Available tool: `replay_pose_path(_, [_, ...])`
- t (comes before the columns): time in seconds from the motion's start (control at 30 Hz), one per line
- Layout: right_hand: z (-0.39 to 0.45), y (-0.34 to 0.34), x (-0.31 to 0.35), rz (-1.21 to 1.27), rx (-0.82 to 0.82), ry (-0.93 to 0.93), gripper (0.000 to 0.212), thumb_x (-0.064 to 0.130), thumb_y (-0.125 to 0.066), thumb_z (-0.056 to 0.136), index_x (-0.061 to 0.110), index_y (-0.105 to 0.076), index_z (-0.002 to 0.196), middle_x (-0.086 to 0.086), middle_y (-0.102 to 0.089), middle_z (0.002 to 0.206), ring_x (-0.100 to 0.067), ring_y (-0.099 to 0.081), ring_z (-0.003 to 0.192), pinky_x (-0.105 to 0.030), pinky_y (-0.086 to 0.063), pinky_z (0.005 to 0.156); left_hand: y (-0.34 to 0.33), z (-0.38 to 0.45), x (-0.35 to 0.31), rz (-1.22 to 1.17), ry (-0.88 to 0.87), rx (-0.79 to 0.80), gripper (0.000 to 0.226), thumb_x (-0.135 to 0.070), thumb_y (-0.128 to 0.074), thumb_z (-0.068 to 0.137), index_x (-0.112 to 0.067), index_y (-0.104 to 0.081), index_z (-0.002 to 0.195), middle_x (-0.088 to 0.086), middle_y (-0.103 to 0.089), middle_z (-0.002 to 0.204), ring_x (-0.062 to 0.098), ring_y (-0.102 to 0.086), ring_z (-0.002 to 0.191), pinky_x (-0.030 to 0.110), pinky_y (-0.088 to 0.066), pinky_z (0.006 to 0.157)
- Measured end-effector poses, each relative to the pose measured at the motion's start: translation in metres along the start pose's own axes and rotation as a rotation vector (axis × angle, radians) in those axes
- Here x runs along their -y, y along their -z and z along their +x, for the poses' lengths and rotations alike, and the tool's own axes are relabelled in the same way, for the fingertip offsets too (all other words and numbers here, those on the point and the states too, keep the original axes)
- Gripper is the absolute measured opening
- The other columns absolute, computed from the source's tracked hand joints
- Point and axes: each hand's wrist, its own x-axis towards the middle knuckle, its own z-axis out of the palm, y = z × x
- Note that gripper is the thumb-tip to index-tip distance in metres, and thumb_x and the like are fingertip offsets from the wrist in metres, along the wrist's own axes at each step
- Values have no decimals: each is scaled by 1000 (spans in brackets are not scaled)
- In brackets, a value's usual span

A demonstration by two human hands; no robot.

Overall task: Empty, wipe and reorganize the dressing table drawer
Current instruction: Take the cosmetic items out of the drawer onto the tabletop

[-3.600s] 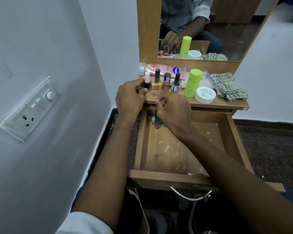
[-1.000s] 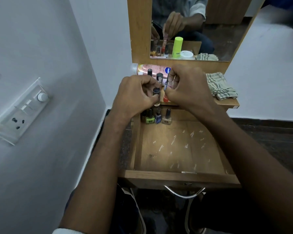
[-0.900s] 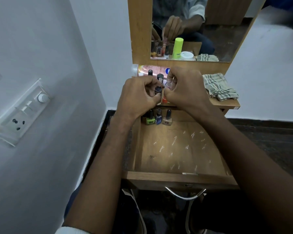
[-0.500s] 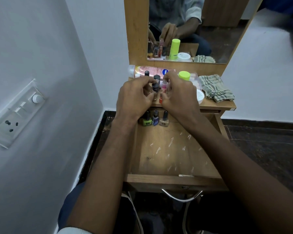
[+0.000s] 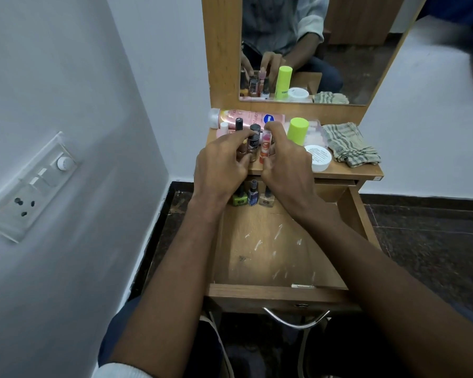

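The wooden drawer (image 5: 279, 291) is pulled out, and three nail polish bottles (image 5: 253, 196) stand in a row at its back left. Over the front edge of the tabletop (image 5: 347, 173), my left hand (image 5: 219, 165) pinches a dark-capped nail polish bottle (image 5: 253, 144). My right hand (image 5: 287, 165) grips a pink and red lip balm tube (image 5: 265, 147), thumb and fingers curled round it. More small bottles (image 5: 238, 124) stand just behind my left hand.
A pink lotion bottle (image 5: 243, 117) lies along the back of the tabletop. A lime-capped bottle (image 5: 298, 130), a white jar (image 5: 318, 158) and a folded checked cloth (image 5: 350, 144) sit to the right. A wall with a switch plate (image 5: 28, 184) is close on the left. The mirror (image 5: 311, 47) is above.
Both hands came down a little from mid-air to the tabletop's front edge, still holding the bottle and the tube. Three polish bottles now stand in the drawer's back left.
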Motion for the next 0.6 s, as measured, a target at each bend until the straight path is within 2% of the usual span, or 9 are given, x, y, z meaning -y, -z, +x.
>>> replay_pose_path(0.1, [0, -1, -3, -27, 0, 5, 64, 0, -68, 87, 14, -49, 147, -12, -74, 98, -31, -70, 83, -32, -49, 68, 1, 0, 0, 15, -3, 0, 56, -14, -89, 81, -19, -73, 134, 5, -81, 114, 26, -77, 98, 43, -64, 84])
replay_pose_path(0.27, [-5, 1, -7, -34, -1, 31, 67, 0, -66, 89, 14, -46, 151, -13, -73, 97, -30, -69, 81, -34, -53, 68, 4, -3, -2, 16, -9, -10, 63, -16, -89, 83, -22, -68, 142, 4, -81, 108, 25, -76, 93, 38, -62, 81])
replay_pose_path(0.33, [-7, 1, -7, -33, -1, 35, 67, 1, -67, 89, 15, -46, 151, -13, -73, 98, -30, -69, 82, -33, -51, 69, 5, -4, -2, 10, -10, -8, 64, -17, -89, 83, -23, -68, 143, 3, -81, 107, 25, -77, 91, 39, -63, 81])
replay_pose_path(0.43, [-8, 1, -6, -32, 5, 41, 68, 1, -68, 88, 15, -45, 151, -13, -72, 99, -31, -69, 83, -39, -56, 69, 7, -6, -4, 5, -18, -3, 65, -16, -89, 83, -22, -67, 144, 3, -81, 107, 23, -77, 91, 41, -65, 81])
replay_pose_path(0.53, [-9, 1, -7, -35, -5, 31, 68, 0, -67, 89, 13, -44, 151, -11, -70, 94, -28, -67, 77, -37, -55, 64, 8, -8, -4, 8, -19, -20, 62, -17, -89, 83, -22, -69, 142, 2, -81, 106, 22, -77, 89, 40, -65, 80])
replay_pose_path(0.6, [-15, 5, -9, 0, -30, 37, 58, 1, -66, 89, 12, -48, 142, -7, -68, 92, -26, -67, 74, -39, -56, 61, 10, -9, -2, -14, -12, -29, 54, -18, -88, 84, -21, -73, 135, 0, -81, 104, 19, -77, 87, 37, -65, 79])
